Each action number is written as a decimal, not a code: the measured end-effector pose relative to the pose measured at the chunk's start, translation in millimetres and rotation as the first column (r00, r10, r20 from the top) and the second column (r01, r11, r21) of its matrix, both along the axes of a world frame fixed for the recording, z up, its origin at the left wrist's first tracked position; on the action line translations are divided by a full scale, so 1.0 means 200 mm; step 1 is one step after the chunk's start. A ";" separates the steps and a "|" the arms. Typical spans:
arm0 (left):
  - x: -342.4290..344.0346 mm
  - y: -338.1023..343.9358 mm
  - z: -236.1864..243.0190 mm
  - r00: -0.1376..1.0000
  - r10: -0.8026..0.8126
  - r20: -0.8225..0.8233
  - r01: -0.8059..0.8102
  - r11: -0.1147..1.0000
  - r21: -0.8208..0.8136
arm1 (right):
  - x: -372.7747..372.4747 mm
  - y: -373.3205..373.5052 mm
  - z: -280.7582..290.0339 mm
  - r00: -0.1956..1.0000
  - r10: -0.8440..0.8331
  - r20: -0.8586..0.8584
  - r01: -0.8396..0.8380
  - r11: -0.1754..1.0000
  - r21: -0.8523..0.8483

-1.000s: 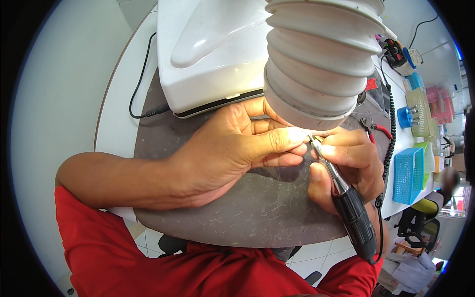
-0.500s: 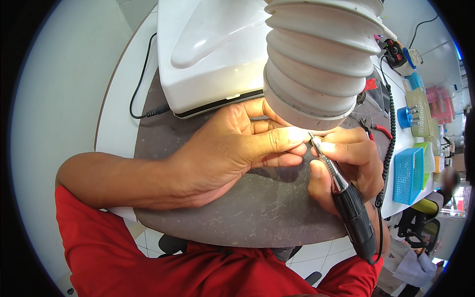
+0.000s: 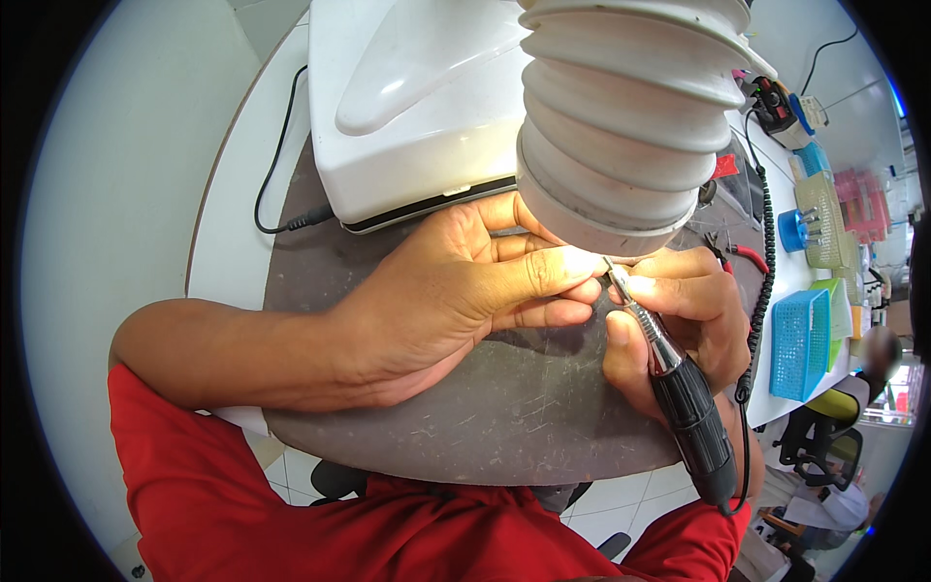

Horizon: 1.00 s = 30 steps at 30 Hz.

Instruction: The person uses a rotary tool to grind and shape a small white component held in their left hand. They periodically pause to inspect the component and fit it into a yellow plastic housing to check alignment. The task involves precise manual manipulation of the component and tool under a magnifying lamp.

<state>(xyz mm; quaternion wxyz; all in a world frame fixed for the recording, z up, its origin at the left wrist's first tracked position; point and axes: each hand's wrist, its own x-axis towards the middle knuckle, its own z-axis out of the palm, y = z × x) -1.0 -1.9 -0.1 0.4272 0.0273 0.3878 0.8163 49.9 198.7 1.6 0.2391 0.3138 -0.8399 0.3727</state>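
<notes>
My right hand (image 3: 703,291) is closed around a rotary handpiece (image 3: 690,412), black at the back with a silver metal nose. Its tip slants up and to the left, reaching the fingertips of my left hand (image 3: 461,276). Those left fingers are pinched together; whatever they hold is too small and too overlit to name. Both hands meet just under the mouth of a white ribbed hose (image 3: 630,116), in a bright patch of light. Beneath them lies a scratched grey-brown mat (image 3: 456,427).
A white machine housing (image 3: 417,126) stands behind my left hand. Red-handled pliers (image 3: 749,256) and a coiled black cord (image 3: 764,291) lie to the right. Further right are a blue basket (image 3: 801,344), a beige basket (image 3: 822,221) and a chair (image 3: 829,427). Another person (image 3: 824,509) sits beyond.
My hands and the handpiece have hardly moved. At the far lower right, the other person has shifted position.
</notes>
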 end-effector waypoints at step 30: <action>-0.01 0.00 0.01 0.999 -0.010 -0.045 0.012 1.000 0.029 | 0.02 0.02 0.02 0.990 0.139 0.012 -0.138 0.988 -0.068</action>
